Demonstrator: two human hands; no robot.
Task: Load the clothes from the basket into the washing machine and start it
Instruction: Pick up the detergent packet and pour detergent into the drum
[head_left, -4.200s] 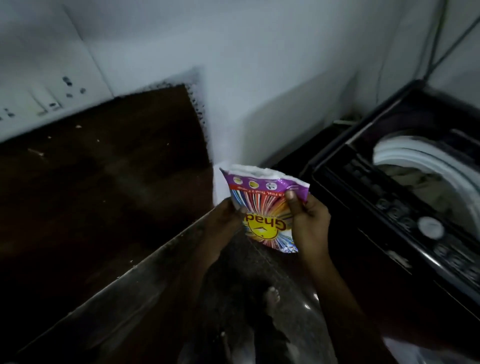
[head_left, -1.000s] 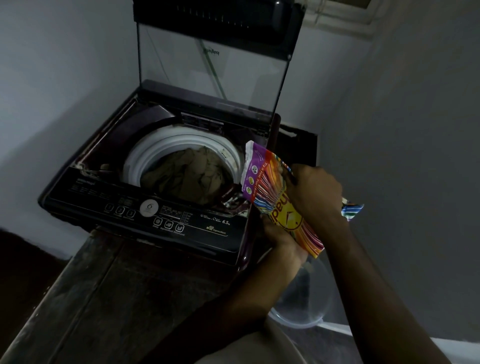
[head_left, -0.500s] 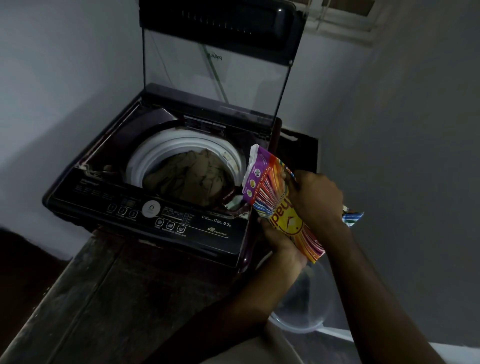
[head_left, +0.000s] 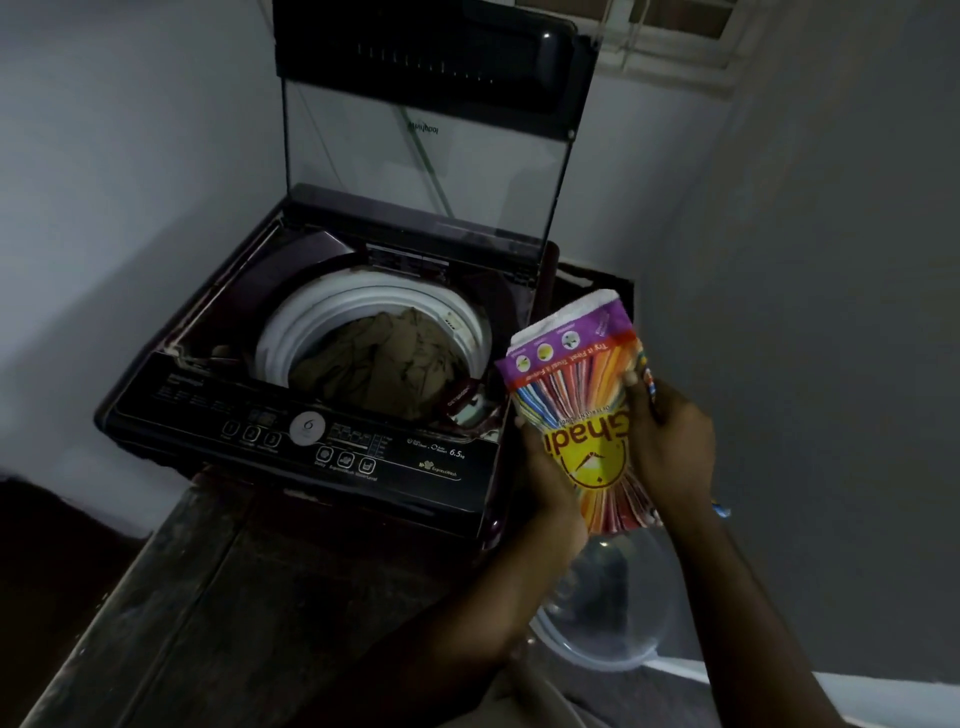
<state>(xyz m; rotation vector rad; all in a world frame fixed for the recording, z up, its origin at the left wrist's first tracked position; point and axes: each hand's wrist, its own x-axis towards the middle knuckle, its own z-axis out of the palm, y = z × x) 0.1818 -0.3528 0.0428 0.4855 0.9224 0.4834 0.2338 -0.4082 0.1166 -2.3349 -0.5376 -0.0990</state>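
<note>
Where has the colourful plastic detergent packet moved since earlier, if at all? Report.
Yes: the packet turned, top swinging right, away from the white drum rim.

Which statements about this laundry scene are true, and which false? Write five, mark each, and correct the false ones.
1. The lid of the washing machine stands open. True.
2. The drum is empty. False: brownish clothes lie in the drum.
3. The left hand and right hand both hold the detergent packet. True.
4. A finger presses the round button on the control panel. False: neither hand touches the control panel.
5. A clear tub shows below the hands. True.
</note>
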